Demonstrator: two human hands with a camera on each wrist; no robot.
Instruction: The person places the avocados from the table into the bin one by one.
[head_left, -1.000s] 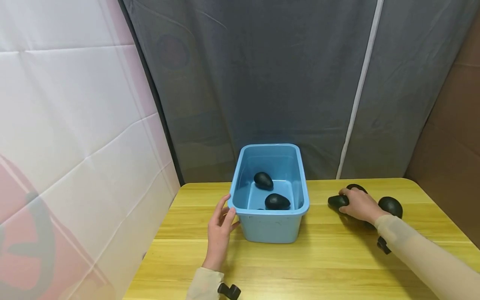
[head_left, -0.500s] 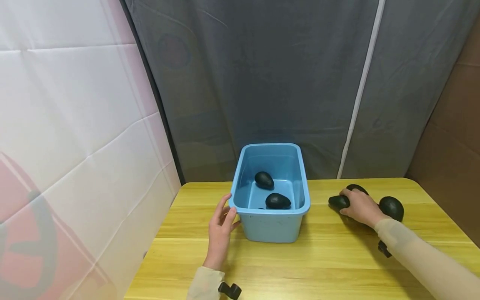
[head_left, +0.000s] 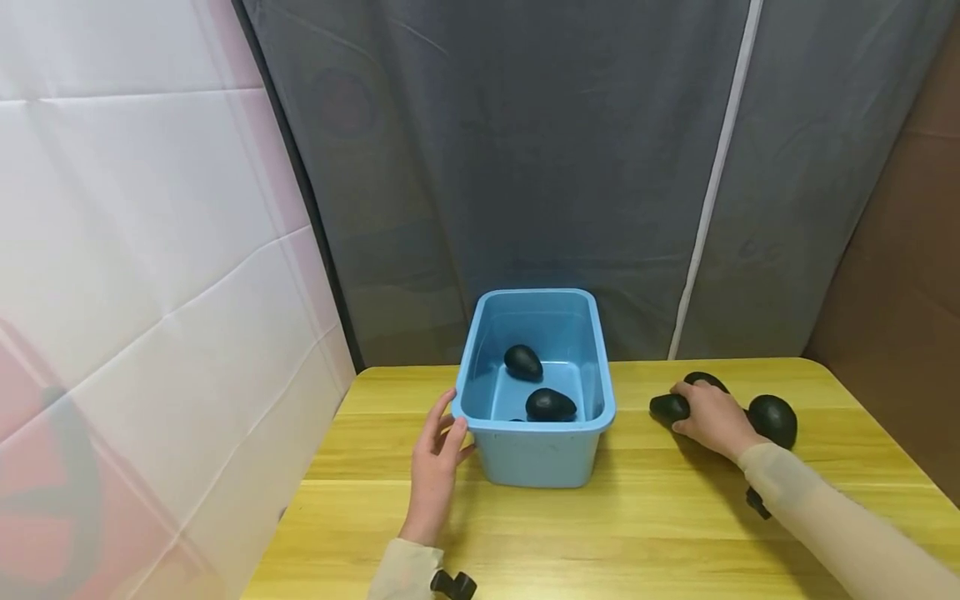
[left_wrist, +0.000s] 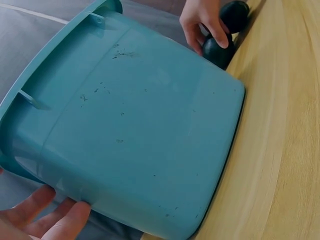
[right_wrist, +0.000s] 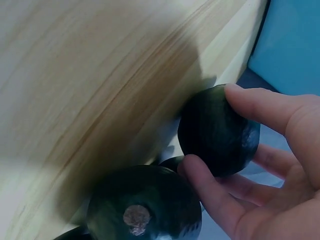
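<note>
Avocado (head_left: 670, 407) on bench (head_left: 615, 525), R of blue bin (head_left: 534, 454), pinched by right hand (head_left: 712, 417): thumb and fingers curled round it, per R wrist view (right_wrist: 218, 131). Long axis approx horizontal along the bench; visible end points L toward bin, which end is the stem I cannot tell. Left hand (head_left: 437, 454) relaxed, fingers straight, touching bin's L wall; holds nothing.

Risks (judgement): skin smooth and rounded, grip shallow, so fruit could slip on lift. Two more avocados (head_left: 772, 419) lie just beside it, touching or nearly; the hand may knock them rolling. Bin may slide if bumped.
</note>
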